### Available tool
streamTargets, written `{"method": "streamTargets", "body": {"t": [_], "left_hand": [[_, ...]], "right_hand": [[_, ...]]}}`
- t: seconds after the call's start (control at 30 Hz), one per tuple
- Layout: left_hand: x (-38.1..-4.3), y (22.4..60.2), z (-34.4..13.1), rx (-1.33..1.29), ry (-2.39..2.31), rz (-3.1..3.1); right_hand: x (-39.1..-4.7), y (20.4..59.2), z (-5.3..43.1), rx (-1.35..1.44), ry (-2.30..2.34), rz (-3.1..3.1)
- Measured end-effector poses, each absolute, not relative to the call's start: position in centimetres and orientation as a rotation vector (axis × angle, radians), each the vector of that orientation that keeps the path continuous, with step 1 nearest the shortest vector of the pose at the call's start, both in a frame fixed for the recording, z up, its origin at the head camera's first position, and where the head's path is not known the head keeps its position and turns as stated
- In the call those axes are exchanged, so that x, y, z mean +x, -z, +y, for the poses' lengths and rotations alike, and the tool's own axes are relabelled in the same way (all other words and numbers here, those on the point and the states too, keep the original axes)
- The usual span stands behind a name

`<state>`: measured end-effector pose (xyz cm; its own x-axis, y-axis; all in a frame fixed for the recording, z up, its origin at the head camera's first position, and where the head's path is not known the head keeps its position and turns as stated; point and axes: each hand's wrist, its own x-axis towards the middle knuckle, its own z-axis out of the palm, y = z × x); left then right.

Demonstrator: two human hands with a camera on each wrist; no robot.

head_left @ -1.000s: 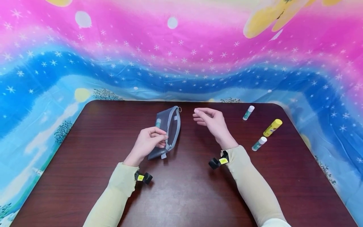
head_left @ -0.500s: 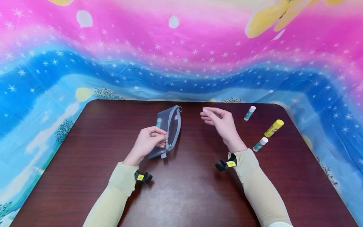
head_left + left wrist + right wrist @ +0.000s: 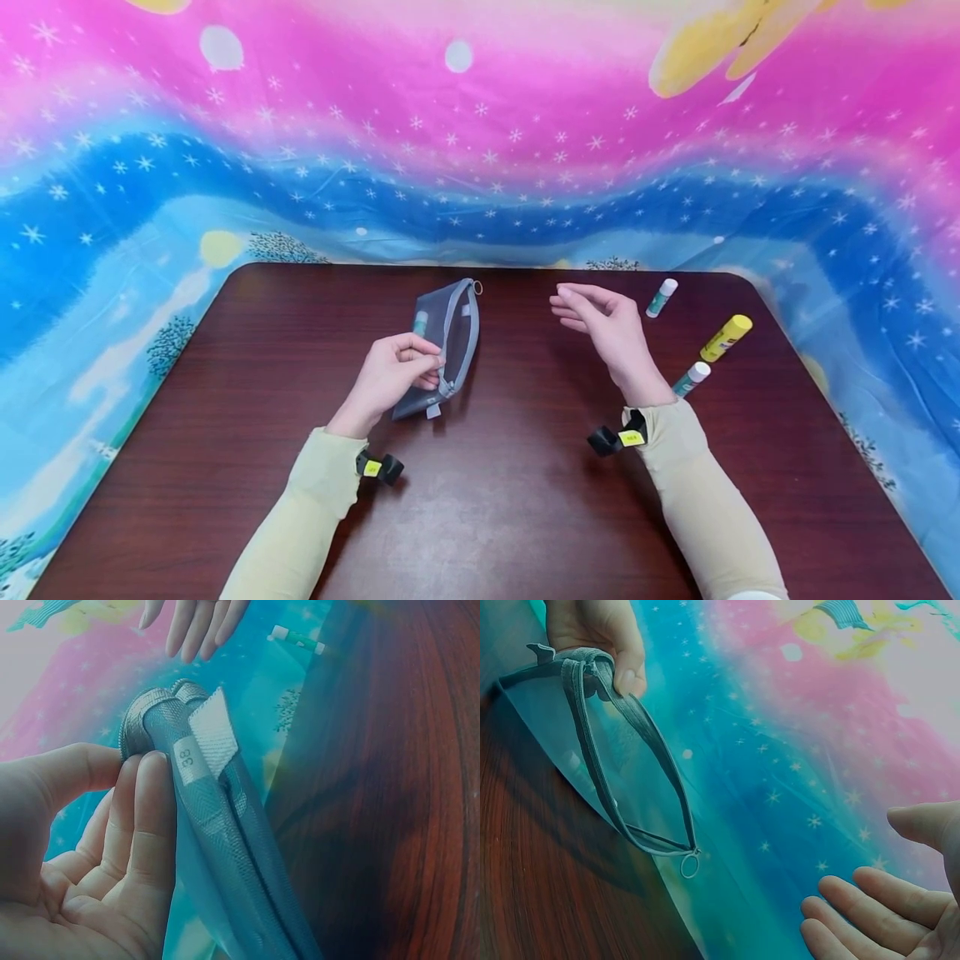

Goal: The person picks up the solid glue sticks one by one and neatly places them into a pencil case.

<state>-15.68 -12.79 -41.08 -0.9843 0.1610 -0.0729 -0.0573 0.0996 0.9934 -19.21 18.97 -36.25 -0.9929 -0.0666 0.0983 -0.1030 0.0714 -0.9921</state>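
Note:
My left hand (image 3: 386,375) pinches the near edge of a grey mesh zipper pouch (image 3: 422,398) between thumb and fingers. The pouch's mouth gapes toward the right, and a ring pull (image 3: 690,865) hangs at the far end of its zipper. Through the mesh a glue stick (image 3: 421,322) shows inside. In the left wrist view, a small tag marked 38 (image 3: 187,759) sits beside my fingertips on the pouch's edge. My right hand (image 3: 603,329) hovers over the table to the right of the pouch, holding nothing, its fingers loosely extended in the right wrist view.
Three glue sticks stand at the table's right: a green one with a white cap (image 3: 662,298), a yellow one (image 3: 726,338), and another green one (image 3: 693,378) partly behind my right wrist. A patterned cloth (image 3: 480,167) rises behind the dark wooden table (image 3: 262,375).
My right hand has moved to the right, away from the pouch and closer to the glue sticks. My left hand and the pouch have stayed in place.

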Motion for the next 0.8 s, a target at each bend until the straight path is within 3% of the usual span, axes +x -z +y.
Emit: {"method": "streamTargets", "body": {"t": [0.8], "left_hand": [[-15.5, 41.0, -12.9, 0.119, -2.008, 2.200]], "right_hand": [[-18.1, 35.8, 21.9, 0.163, -2.063, -2.218]]}}
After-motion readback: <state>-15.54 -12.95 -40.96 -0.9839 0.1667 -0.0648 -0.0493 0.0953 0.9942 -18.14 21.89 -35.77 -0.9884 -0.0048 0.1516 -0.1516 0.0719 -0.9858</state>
